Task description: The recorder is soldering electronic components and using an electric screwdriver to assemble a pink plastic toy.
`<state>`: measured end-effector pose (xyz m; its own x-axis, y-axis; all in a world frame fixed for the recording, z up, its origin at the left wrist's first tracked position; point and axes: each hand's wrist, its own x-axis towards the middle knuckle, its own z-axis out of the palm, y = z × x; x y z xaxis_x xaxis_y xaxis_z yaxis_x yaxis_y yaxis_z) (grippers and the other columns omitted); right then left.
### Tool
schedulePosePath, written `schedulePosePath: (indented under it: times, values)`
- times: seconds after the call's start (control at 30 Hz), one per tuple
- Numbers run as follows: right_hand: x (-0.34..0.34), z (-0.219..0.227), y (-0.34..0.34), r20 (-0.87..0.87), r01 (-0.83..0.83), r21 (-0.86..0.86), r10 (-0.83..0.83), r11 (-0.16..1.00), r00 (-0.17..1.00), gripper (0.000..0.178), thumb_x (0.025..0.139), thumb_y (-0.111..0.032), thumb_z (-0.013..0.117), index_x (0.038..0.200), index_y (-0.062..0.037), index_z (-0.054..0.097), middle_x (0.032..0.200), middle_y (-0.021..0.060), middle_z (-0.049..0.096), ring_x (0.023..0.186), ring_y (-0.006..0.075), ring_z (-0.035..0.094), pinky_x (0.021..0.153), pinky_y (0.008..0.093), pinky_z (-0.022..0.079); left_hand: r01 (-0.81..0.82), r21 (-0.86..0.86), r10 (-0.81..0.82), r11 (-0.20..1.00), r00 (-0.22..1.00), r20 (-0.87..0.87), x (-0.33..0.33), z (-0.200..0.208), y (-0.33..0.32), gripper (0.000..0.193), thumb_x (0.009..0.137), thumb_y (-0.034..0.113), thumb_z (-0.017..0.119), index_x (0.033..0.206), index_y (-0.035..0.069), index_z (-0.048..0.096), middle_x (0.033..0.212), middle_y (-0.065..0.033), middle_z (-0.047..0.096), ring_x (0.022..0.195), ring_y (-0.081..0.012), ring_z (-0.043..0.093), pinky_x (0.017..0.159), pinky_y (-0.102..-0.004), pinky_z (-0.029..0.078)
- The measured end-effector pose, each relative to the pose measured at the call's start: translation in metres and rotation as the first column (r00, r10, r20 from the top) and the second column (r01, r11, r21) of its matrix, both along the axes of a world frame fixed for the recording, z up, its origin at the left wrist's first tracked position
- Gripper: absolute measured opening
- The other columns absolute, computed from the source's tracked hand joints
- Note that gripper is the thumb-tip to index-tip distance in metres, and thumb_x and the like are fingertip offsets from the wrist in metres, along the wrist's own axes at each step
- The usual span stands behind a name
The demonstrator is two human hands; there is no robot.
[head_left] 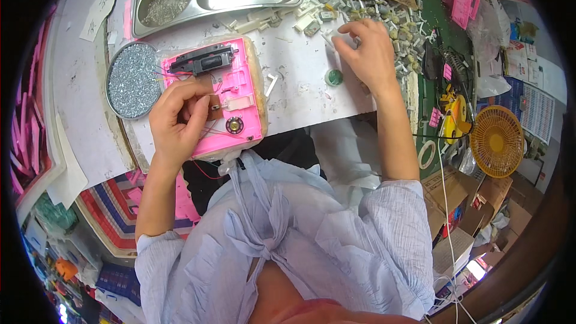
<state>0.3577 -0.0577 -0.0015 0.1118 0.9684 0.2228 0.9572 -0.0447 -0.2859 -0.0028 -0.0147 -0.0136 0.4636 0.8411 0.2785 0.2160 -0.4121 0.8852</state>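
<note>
A pink plastic housing (207, 142) lies on a padded, plastic-wrapped block at the table's front edge. Into it are set a black module (207, 62), a whitish small part (239, 103), a round black speaker (234, 125) and thin wires. Over its left side is my left hand (180, 114), thumb and fingers pinched beside a small brown circuit board (214, 108); what lies between the fingertips is hidden. My right hand (371, 54) hovers by a pile of small motor units (354, 9), thumb and curled forefinger apart, with nothing visible between them.
At the left stands a round tray of small screws (133, 78). A steel compartment tray (240, 3) holding metal springs or screws sits at the back. A small green-topped round container (333, 77) and white plastic piece (272, 84) lie mid-table. An orange fan (496, 141) is at right.
</note>
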Motion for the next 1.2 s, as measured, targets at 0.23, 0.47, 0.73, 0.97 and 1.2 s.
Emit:
schedulePosePath:
  times: [0.23,0.47,0.73,0.97,1.2]
  values:
    - [-0.009,-0.021,0.022,0.109,-0.218,0.027,0.214,0.976,0.971,0.025,0.075,-0.016,0.077,0.099,-0.0145,0.071,0.104,0.0048,0.064,0.106,0.0312,0.056,0.089,0.0451,0.048,0.047,0.081,-0.043,0.996,0.998,-0.052,0.006,0.02,0.004,0.019,0.085,-0.008,0.07,0.102,-0.001,0.07,0.094,-0.0084,0.066,0.068,-0.0107,0.055,0.06,-0.023,0.044]
    - [-0.044,0.005,0.024,-0.07,-0.386,0.228,0.411,0.894,0.909,0.025,0.073,-0.014,0.079,0.093,-0.0087,0.065,0.102,0.0066,0.066,0.1,0.0305,0.06,0.086,0.0434,0.049,0.072,-0.255,-0.109,0.964,0.985,-0.135,0.049,0.046,0.017,0.016,0.092,0.01,0.072,0.104,0.0,0.071,0.087,-0.0106,0.07,0.072,-0.0155,0.064,0.064,-0.0265,0.05]
    - [-0.058,0.038,-0.029,-0.519,-0.323,0.204,0.382,0.924,0.765,0.029,0.076,-0.008,0.084,0.102,-0.0048,0.069,0.097,0.0106,0.072,0.083,0.0255,0.07,0.074,0.035,0.056,0.433,-0.688,-0.487,0.583,0.864,0.131,0.099,0.054,0.044,0.021,0.096,0.012,0.07,0.111,-0.002,0.067,0.085,-0.0002,0.067,0.072,-0.0052,0.059,0.062,-0.0237,0.048]
    - [-0.042,0.022,-0.064,-0.992,-0.125,-0.002,-0.018,0.992,-0.126,0.019,0.086,0.003,0.076,0.1,-0.0006,0.064,0.094,0.0105,0.07,0.084,0.0205,0.072,0.072,0.0319,0.058,0.564,-0.743,-0.585,0.36,0.757,0.291,0.126,0.068,0.046,0.023,0.097,0.008,0.069,0.118,0.002,0.065,0.093,0.0013,0.065,0.075,-0.0063,0.06,0.067,-0.0229,0.049]
    - [-0.027,0.004,-0.08,-0.758,-0.023,0.126,0.081,0.992,-0.647,0.015,0.087,0.004,0.072,0.091,-0.0014,0.059,0.082,0.0107,0.064,0.071,0.0208,0.065,0.062,0.0336,0.053,0.375,0.128,-0.321,0.918,0.894,-0.313,0.213,0.033,0.132,0.021,0.089,0.02,0.07,0.098,0.001,0.073,0.088,-0.0124,0.072,0.074,-0.0234,0.068,0.071,-0.0358,0.054]
